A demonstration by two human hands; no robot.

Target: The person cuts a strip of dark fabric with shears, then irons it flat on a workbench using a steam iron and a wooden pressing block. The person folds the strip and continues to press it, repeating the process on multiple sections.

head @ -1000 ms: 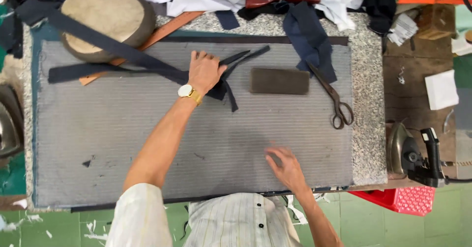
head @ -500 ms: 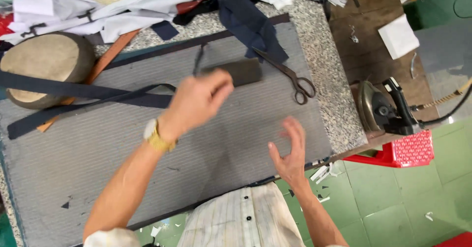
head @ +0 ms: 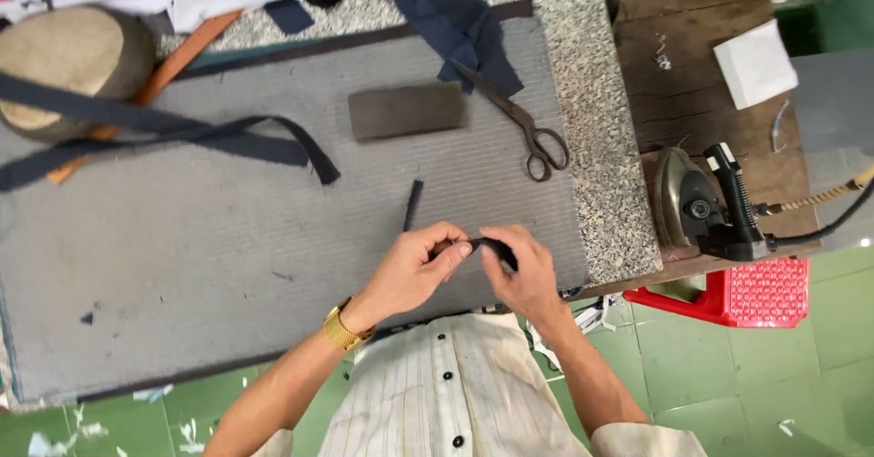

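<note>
Left hand [head: 414, 270] and right hand [head: 519, 270] pinching a small dark fabric strip [head: 492, 246] between them, above the near edge of the grey padded surface [head: 182, 266]. Risk of slippage: shallow fingertip grip, strip likely dropping off the edge. Scissors [head: 523, 125] well apart.

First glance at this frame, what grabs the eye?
Both hands meet low at centre: the left hand and right hand pinch a small dark fabric strip between them, over the grey padded mat. Behind them lie a dark rectangular block and large scissors at the mat's right edge. An iron sits on the wooden bench at right, above a red plastic stool.
</note>
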